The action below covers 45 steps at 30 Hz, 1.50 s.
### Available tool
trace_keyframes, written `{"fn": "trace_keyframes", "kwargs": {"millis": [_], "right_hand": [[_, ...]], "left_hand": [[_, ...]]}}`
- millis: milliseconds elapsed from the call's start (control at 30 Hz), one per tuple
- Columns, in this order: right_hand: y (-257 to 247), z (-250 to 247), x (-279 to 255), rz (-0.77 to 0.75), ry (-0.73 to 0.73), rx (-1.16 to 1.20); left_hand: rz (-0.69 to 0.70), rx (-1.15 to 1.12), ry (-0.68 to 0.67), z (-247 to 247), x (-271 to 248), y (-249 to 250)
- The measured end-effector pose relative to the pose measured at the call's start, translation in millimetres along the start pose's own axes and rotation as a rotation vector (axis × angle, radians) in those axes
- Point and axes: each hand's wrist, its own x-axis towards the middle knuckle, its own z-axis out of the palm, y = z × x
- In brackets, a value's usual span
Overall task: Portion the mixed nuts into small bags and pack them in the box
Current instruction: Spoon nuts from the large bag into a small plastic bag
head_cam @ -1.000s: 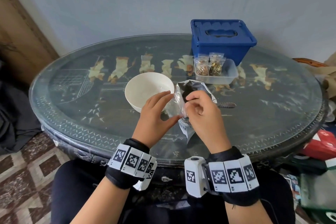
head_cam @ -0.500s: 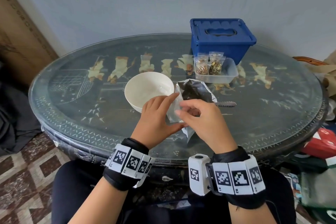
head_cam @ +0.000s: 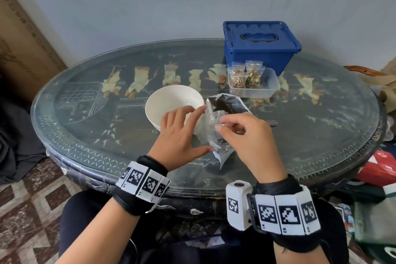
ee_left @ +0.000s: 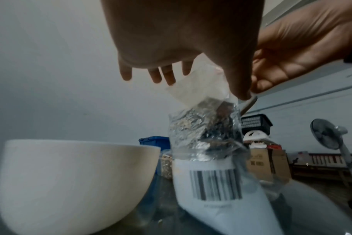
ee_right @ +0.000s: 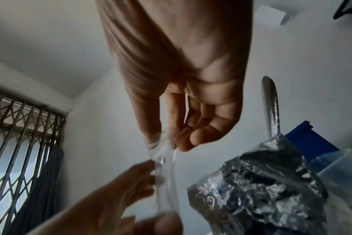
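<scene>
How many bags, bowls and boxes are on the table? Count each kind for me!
Small filled bags: 2, in the clear tub
Small empty bag: 1, held by both hands
Big foil nut bag: 1
White bowl: 1
Clear tub: 1
Blue box: 1
Total: 7

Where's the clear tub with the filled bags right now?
In the head view the clear tub sits on the far right part of the table, directly in front of the blue box, beyond the foil pouch.
</scene>
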Motion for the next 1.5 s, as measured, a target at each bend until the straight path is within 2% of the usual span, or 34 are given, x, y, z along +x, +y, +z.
{"fn": "trace_keyframes", "kwargs": {"millis": [167, 400, 500, 600, 767, 900, 1033, 1200, 1267, 1400, 1467, 1500], "right_hand": [[-3, 8, -2, -0.008, -0.024, -0.042], [-6, 13, -4, 0.013, -0.032, -0.036], [-6, 14, -4, 0.016, -0.037, -0.031], [-7, 12, -4, 0.021, -0.037, -0.025], [-8, 4, -3, 0.045, -0.144, 0.028], [-4, 1, -2, 0.012, -0.122, -0.004], [-3, 2, -1, -0.003, -0.100, -0.027], [-5, -1, 2, -0.028, -0.095, -0.089], [-6, -7, 5, -0.059, -0.040, -0.127], [-1, -29, 16, -0.164, 0.132, -0.321], [5, -42, 21, -0.165, 0.127, -0.451], [9, -48, 23, -0.115, 0.085, -0.518]], "left_hand": [[0.059, -0.093, 0.069, -3, 11, 13], [0.006, -0.133, 0.150, -2, 7, 15], [-0.015, -0.143, 0.142, -2, 6, 16], [-0.064, -0.266, 0.131, -4, 7, 18], [-0.205, -0.478, 0.092, -5, 9, 20], [-0.175, -0.532, 0.033, -9, 10, 19], [-0.140, -0.470, 0.010, -10, 13, 18], [-0.117, -0.422, 0.050, -9, 16, 15], [-0.135, -0.431, 0.050, -8, 17, 12], [-0.194, -0.442, 0.036, -7, 19, 11], [-0.243, -0.447, 0.037, -6, 18, 12], [-0.267, -0.454, 0.036, -5, 18, 13]]}}
